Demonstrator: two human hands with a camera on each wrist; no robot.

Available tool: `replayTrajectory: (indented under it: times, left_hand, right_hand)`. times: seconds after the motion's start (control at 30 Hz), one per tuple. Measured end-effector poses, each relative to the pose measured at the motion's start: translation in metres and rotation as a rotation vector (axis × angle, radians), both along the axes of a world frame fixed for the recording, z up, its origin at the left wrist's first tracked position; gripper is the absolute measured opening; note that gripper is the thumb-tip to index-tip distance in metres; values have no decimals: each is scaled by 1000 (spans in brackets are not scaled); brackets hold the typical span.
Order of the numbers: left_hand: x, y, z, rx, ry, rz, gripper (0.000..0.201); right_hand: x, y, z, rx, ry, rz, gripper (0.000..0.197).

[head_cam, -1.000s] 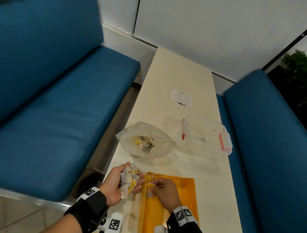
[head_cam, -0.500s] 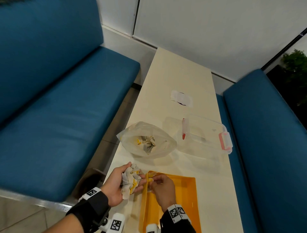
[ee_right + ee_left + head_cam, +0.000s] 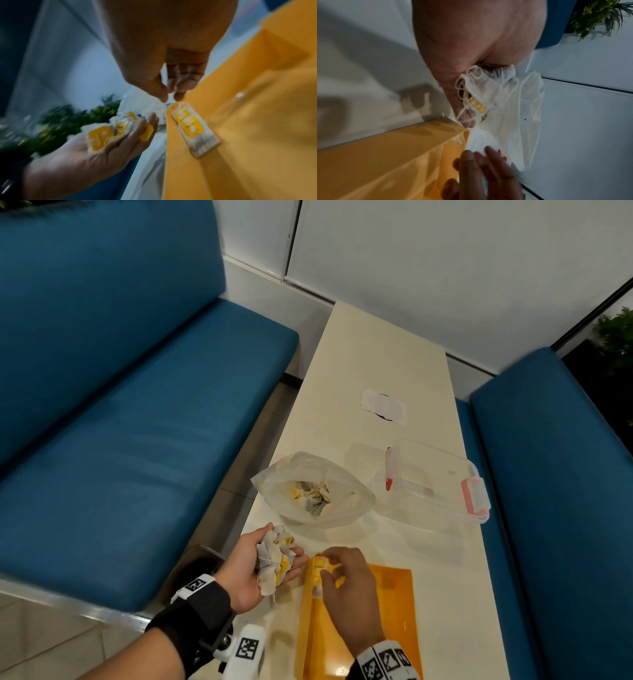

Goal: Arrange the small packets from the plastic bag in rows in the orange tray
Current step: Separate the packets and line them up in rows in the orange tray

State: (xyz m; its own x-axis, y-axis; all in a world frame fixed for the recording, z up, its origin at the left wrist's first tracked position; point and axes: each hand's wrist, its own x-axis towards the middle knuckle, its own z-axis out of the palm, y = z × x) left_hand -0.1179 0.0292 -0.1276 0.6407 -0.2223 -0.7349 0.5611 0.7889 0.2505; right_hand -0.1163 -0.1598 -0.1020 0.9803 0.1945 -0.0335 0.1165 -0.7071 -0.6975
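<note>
Cream table [image 3: 376, 364]: long and narrow, carrying everything the two hands work over.
Clear lidded box [image 3: 435, 481]: far side of the right hand, well beyond the tray, with pink clasps.
Orange tray [image 3: 394, 604]: directly under the right hand; its left wall stands just beside the left hand's fingertips.
Plastic bag [image 3: 313, 491]: just ahead of the left hand, mouth open, more tea-bag packets inside.
Left hand [image 3: 250, 563]: palm up, fingers curled loosely round a bunch of packets [image 3: 275, 556], white sachets with yellow tags and loose strings.
Right hand [image 3: 346, 583]: over the tray's far-left corner, thumb and forefinger tips close together; the wrist view shows nothing pinched between them, so I judge the grip let go.
Placed packet [image 3: 193, 128]: flat on the tray floor along the left wall, directly below the right fingertips and apart from them, yellow tag up.
Step in hand: as I read it, first packet of the first row is down and the next must come from the left hand's bunch.
Doing it well: pinch one sachet by its body, not its string, since the strings look tangled and could drag others out; lay it flat, tag up, touching the placed one and square to the wall; hold the left hand near the tray wall so the reach is short.
Progress: early, most of the tray floor bare.
</note>
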Motion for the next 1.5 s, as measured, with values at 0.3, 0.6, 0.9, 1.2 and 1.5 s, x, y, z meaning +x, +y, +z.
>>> replayTrajectory:
  times: [0.3, 0.6, 0.9, 1.2, 1.5]
  left_hand:
    - [3, -4, 4, -10, -2, 21, 43]
    - [-2, 0, 5, -21, 18, 48, 41]
    - [-4, -1, 12, -30, -4, 56, 44]
    - [-3, 0, 7, -20, 14, 41, 38]
    - [-2, 1, -3, -10, 3, -6, 51]
  right_hand:
    - [0, 30, 19, -312, -464, 775, 20]
    - [1, 36, 34, 69, -165, 519, 12]
    - [26, 4, 54, 563, 417, 7, 7]
    - [22, -25, 31, 471, 508, -89, 11]
    - [15, -40, -11, 221, 592, -57, 7]
